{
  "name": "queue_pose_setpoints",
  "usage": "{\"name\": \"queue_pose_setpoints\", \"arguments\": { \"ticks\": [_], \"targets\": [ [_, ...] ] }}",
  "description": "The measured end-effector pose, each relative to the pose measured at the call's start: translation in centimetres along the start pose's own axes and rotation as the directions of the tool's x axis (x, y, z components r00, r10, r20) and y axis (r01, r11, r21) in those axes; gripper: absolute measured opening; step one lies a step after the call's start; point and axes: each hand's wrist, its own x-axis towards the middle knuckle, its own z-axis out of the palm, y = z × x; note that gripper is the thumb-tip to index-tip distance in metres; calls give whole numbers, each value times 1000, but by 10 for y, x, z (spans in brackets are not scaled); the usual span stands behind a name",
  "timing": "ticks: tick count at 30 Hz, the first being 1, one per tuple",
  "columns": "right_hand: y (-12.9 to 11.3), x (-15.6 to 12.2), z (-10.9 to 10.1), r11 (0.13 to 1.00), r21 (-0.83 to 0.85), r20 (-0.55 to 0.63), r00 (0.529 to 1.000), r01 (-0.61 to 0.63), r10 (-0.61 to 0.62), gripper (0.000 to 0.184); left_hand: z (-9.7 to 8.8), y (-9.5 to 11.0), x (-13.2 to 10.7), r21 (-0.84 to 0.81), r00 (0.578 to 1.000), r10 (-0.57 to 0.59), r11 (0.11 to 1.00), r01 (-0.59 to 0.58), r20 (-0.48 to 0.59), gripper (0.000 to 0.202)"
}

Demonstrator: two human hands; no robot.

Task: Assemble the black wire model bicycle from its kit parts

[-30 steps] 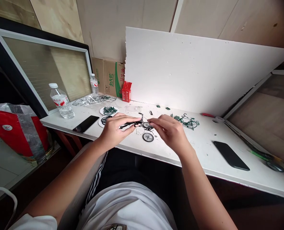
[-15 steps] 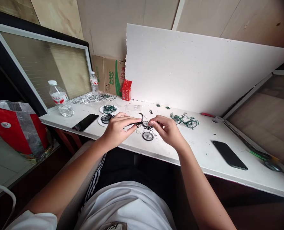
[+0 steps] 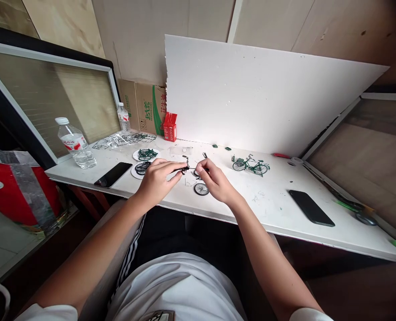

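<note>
My left hand [image 3: 159, 180] is closed on a small black model bicycle part [image 3: 183, 170], with a little handlebar-like piece rising beside it. My right hand [image 3: 215, 179] is pinched near that part, and a thin pale rod [image 3: 191, 168] runs from its fingertips to the black piece. What lies inside the right fingers is mostly hidden. Under the hands a small spoked wheel [image 3: 201, 189] with a black tyre lies on the table. An assembled green model bicycle [image 3: 250, 165] stands to the right of my right hand.
On the white table [image 3: 238, 203] are two plates of model parts, green ones [image 3: 147, 154] and black ones [image 3: 142, 168]. A phone [image 3: 113, 174] and a water bottle [image 3: 76, 143] are at left; another black phone [image 3: 311, 207] lies right. A white board [image 3: 265, 93] leans behind.
The view has shifted slightly to the right. My right hand has turned and drawn in closer to my left hand, and the thin rod now shows between them. The left hand keeps its hold.
</note>
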Motion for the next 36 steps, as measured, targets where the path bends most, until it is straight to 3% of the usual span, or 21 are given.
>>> {"name": "queue_pose_setpoints", "arguments": {
  "ticks": [4, 11, 21, 27, 33, 36],
  "targets": [
    [-5, -4, 0, 1000, -17, 19, 1000, 12, -12, 28, -4, -3, 3, -11, 999, -3, 1000, 3, 36, 30],
    [-8, -3, -1, 988, 137, 13, 997, -74, 72, 36, -10, -11, 4, -100, 991, -82, 991, 93, 103, 24],
    [-5, -2, 0, 940, 307, -1, 988, -148, 155, 42, -2, -17, -1, -90, 990, 136, 987, -133, 28, 33],
    [-4, -1, -6, 951, 252, 68, 983, -181, 170, 52, 5, -19, -3, -29, 963, 269, 963, -269, -20, 38],
    [5, 1, -9, 945, 234, 135, 970, -228, 200, 56, 13, -21, -7, 8, 951, 308, 951, -308, -23, 40],
    [10, 2, -5, 961, 193, 96, 978, -200, 185, 53, 13, -23, -7, 2, 958, 285, 959, -285, -13, 38]
  ]
}}
